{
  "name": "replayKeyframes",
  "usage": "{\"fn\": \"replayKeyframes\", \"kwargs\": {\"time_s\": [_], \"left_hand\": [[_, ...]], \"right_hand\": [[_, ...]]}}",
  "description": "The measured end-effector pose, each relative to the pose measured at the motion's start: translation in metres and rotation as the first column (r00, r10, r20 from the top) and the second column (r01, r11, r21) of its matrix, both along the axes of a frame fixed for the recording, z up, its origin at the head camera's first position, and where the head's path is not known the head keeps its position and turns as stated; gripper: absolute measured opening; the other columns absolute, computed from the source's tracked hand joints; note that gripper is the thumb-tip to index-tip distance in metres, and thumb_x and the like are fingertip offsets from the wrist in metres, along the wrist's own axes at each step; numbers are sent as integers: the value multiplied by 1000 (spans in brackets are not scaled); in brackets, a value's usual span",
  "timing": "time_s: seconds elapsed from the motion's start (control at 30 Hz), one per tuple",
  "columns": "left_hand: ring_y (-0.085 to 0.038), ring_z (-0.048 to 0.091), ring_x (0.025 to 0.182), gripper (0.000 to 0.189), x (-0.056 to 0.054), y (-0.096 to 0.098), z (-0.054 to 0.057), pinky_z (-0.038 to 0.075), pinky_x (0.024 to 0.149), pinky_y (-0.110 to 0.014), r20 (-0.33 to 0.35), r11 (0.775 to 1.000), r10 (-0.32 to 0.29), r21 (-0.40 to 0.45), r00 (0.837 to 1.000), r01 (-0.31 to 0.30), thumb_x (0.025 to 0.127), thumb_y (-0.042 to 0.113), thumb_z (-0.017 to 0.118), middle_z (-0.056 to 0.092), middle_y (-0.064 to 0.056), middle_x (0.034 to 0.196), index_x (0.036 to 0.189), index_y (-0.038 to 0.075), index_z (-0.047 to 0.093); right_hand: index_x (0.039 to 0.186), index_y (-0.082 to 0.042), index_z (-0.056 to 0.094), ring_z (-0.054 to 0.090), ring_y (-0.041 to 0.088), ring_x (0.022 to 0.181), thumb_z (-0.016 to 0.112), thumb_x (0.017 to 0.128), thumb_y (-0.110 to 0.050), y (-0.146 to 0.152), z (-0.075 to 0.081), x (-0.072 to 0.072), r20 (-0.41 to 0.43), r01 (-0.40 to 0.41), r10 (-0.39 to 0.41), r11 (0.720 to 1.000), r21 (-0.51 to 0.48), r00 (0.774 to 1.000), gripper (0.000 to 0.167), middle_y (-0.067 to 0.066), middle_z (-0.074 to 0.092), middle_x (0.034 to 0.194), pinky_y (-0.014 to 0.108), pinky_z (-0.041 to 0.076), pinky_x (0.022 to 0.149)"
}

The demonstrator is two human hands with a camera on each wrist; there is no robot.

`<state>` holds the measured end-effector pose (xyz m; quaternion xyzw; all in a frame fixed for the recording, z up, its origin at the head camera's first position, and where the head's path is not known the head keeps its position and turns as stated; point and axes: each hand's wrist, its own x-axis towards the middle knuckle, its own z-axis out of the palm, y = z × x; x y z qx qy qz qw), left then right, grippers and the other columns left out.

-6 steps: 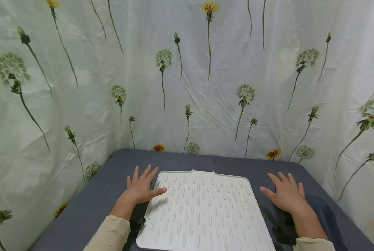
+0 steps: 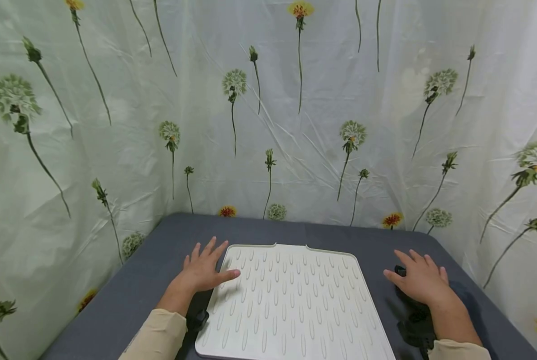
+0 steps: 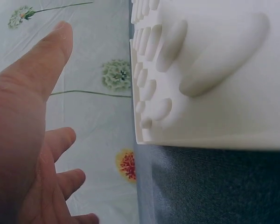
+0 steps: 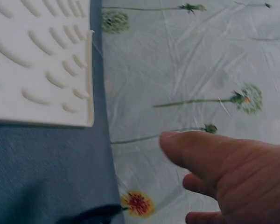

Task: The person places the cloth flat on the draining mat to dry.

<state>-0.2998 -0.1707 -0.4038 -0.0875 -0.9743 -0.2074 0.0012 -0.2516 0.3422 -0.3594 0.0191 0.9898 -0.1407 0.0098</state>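
A white board (image 2: 295, 305) with rows of raised oval ridges and a low rim lies flat on the dark grey table, its near edge cut off by the head view. My left hand (image 2: 200, 272) is held over the board's left edge, fingers spread, thumb reaching over the ridges. In the left wrist view that hand appears apart from the board and holds nothing. Out to the board's right is my right hand (image 2: 423, 282), palm down with its fingers extended. The right wrist view shows a gap between its thumb and the board's corner.
The grey table (image 2: 245, 230) extends around the board. Behind it and along both sides hangs a pale curtain (image 2: 313, 165) printed with dandelions. Black gear sits at each wrist, with a dark strap (image 4: 95, 212) below the right hand.
My right hand has shifted a little to the right, away from the board. The left hand and the board stay nearly where they were.
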Motion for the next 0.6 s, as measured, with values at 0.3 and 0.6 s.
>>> {"fn": "replayKeyframes", "kwargs": {"time_s": [0.3, 0.6], "left_hand": [[-61, 14, 150, 102, 1, 2, -3, 18, 114, -78, 32, 1000, -1, 0, 999, 1, 84, 70, 69, 19, -23, 169, 162, 19, 29], [-64, 21, 147, 111, 4, -4, 5, 25, 108, -80, 177, 999, -42, -9, 983, 44, 73, 62, 84, 23, -25, 167, 161, 21, 32]], "right_hand": [[154, 6, 30, 16, 75, 135, 63, 92, -64, 22, 4, -4, 39, -1, 0, 1000, 26, 999, 99, 50, 18, 151, 83, 20, 105], [150, 11, 28, 22, 73, 133, 79, 83, -51, 44, -3, -2, 214, 63, -65, 998, 14, 975, 105, 55, 16, 145, 82, 26, 102]]}}
